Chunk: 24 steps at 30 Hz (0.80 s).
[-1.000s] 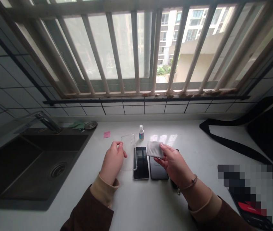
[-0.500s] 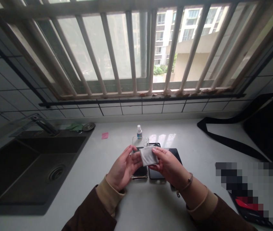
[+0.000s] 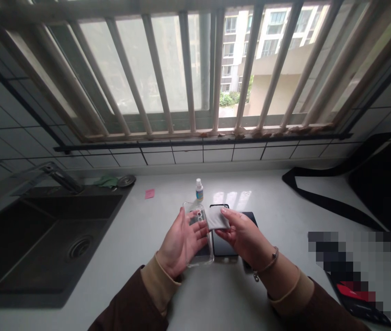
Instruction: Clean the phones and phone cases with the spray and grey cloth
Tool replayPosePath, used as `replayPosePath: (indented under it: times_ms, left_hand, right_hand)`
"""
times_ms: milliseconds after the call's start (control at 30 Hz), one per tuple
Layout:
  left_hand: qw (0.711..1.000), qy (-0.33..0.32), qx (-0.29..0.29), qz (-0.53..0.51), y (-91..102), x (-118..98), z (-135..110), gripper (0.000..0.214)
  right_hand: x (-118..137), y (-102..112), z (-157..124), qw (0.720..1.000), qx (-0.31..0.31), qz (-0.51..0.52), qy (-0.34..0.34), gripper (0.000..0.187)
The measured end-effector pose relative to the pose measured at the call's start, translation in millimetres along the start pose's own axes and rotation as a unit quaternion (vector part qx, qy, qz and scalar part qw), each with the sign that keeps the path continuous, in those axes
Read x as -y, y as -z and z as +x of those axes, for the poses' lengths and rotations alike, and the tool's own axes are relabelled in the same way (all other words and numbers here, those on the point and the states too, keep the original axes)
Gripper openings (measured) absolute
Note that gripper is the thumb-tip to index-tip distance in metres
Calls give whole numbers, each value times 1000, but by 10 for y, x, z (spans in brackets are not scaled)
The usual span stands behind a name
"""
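Note:
A clear phone case (image 3: 192, 261) lies across the palm of my left hand (image 3: 178, 243). The fingers show through it from behind, and my thumb is at its left edge. Pinched between the thumb and fingers of my right hand (image 3: 244, 234) is a folded grey cloth (image 3: 218, 218), close to the case's right edge. Under the right hand a dark phone (image 3: 223, 248) rests on the counter, partly covered by the cloth and fingers. Another dark flat device (image 3: 250, 219) sticks out behind that hand. Something dark and flat also shows through the case.
A small white bottle (image 3: 199, 189) stands beyond my hands, with a pink paper (image 3: 149, 193) to its left. The sink (image 3: 54, 294) is at left. A black strap (image 3: 326, 202) and a partly pixelated black-and-red item (image 3: 350, 292) lie at right on the counter.
The clear case has come up off the counter towards me, now in my left hand. My right hand has moved slightly right and up with the cloth.

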<state>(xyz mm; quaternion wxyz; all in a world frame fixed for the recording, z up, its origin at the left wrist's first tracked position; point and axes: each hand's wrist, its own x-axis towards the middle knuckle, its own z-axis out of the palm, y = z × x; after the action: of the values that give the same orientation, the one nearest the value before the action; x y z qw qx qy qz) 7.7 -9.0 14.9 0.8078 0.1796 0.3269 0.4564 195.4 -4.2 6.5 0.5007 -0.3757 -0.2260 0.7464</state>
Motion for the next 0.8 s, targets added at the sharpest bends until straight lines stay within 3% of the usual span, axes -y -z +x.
replayPosePath:
  times_ms: [200,333,400,467,567,600,667,800]
  left_hand:
    - [996,8,-90,27,6,3,-10,63]
    - [996,18,-70,53,-25,18,-28,67]
    - [996,23,-44,76,-44,46,-34,66]
    - [995,22,-22,97,-56,91,-37,65]
    - [993,15,7,119,-54,173,-36,64]
    - [992,10,12,123,-50,199,-36,63]
    - [992,-3,18,123,-43,241,-34,63]
    - [994,-18,29,108,-42,282,-22,69]
  right_hand:
    - [-4,58,57,998,-52,-37,31,24]
    - [8,75,69,990,-59,-86,96,29]
    - [16,81,53,972,-61,-165,157,28]
    - [6,78,20,917,-73,-316,234,25]
    - [-63,50,-44,792,-59,-522,309,28]
    - [-98,37,-62,764,-39,-556,325,31]
    - [-169,16,-85,732,6,-577,361,38]
    - [-262,-3,-90,698,54,-579,418,41]
